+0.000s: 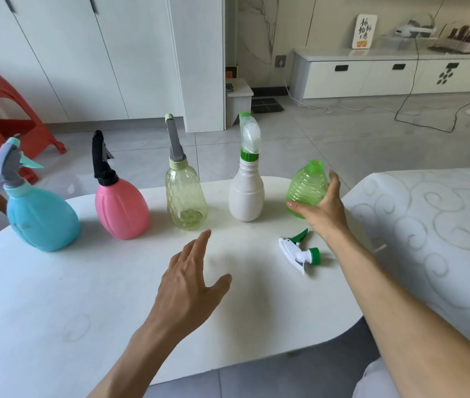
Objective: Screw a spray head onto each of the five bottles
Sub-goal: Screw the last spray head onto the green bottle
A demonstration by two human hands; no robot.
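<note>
R hand (324, 208) cups ribbed green plastic bottle (308, 187), centre-right; white/green trigger spray head (299, 252) flat just below, nearer R. L hand (192, 278) splayed, empty.

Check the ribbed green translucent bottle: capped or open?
Open: the ribbed green translucent bottle shows a bare threaded neck; the white-and-green spray head lies on the table.

Four capped bottles (122, 208), green bottle (307, 188) headless.
</note>
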